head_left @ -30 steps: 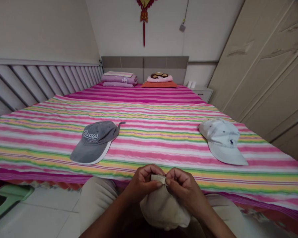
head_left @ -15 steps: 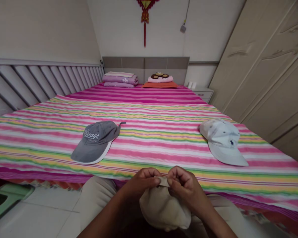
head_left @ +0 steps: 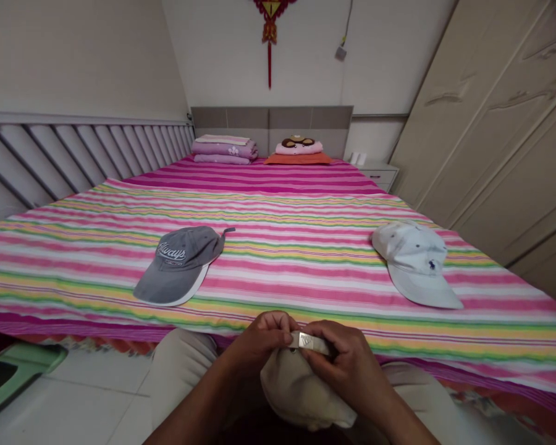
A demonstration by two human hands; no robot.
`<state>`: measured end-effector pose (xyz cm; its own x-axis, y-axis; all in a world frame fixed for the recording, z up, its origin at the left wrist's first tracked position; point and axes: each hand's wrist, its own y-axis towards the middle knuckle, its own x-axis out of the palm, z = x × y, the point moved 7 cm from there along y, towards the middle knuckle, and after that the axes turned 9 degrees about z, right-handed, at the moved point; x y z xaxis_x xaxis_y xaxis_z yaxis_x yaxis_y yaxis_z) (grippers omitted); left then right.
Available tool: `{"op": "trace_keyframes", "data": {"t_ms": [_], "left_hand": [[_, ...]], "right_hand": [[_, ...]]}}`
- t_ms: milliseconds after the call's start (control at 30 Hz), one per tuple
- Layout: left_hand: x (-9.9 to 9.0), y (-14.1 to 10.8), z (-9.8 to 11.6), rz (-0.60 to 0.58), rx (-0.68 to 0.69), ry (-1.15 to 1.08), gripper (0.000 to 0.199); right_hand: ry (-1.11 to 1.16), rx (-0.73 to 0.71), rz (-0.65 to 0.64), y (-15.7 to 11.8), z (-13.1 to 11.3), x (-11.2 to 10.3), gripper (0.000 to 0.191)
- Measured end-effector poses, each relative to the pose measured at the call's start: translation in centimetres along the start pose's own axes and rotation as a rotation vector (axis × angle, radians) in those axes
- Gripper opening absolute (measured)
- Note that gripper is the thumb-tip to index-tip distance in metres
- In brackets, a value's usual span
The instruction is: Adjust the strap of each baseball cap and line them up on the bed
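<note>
A beige cap hangs between my hands over my lap, its back strap uppermost. On the strap a silver metal buckle shows. My left hand pinches the strap just left of the buckle, thumb on top. Fingers of my right hand are closed around the strap and cap edge to the right of it. A grey cap with white lettering lies on the bed to the left. To the right lies a white cap with a small dark emblem.
The striped bedspread spreads in front of me. Folded purple bedding and a pink-and-orange stack sit by the headboard. A green stool stands at the lower left. Wardrobe doors flank the right side.
My right hand has shifted its hold rightward along the strap, and the silver buckle has come into view. My left hand stays nearly in place.
</note>
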<state>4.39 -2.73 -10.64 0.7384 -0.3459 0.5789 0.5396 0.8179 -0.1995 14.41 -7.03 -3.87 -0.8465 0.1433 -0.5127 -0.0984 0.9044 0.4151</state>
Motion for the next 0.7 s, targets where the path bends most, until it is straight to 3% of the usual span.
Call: {"op": "trace_keyframes", "data": {"t_ms": [300, 567, 700], "left_hand": [[-0.27, -0.17, 0.34, 0.015, 0.03, 0.105, 0.019], [-0.28, -0.24, 0.78, 0.058, 0.057, 0.126, 0.021], [0.06, -0.37, 0.94, 0.015, 0.049, 0.078, 0.026]], "right_hand": [[-0.038, 0.014, -0.113, 0.06, -0.15, 0.52, 0.014], [0.025, 0.02, -0.114, 0.42, -0.76, 0.17, 0.015], [0.037, 0.001, -0.105, 0.42, -0.79, 0.05, 0.017]]}}
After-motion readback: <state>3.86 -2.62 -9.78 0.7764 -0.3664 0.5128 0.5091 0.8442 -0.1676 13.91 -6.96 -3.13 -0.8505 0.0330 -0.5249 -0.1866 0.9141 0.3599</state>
